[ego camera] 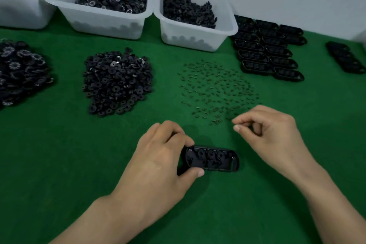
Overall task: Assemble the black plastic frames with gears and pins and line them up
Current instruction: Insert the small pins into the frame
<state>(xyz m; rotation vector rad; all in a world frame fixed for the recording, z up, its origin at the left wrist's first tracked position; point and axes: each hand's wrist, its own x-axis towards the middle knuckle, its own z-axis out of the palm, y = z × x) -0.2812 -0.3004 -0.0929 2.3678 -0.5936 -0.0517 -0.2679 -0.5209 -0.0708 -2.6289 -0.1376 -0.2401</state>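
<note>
I count three white bins (pixel 103 24), two gear heaps (pixel 116 83), one pin scatter (pixel 215 89), one loose frame (pixel 213 158), two finished-frame batches (pixel 267 53).

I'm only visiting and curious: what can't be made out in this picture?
Head view only:
1. Right hand: fingertips pinched; whether they hold a pin is too small to tell.
2. Black frame: left end covered by the left hand.
3. Top-left bin: cut off by the picture's edge.
4. Far-right frames: blurred, parts inside unreadable.
</note>
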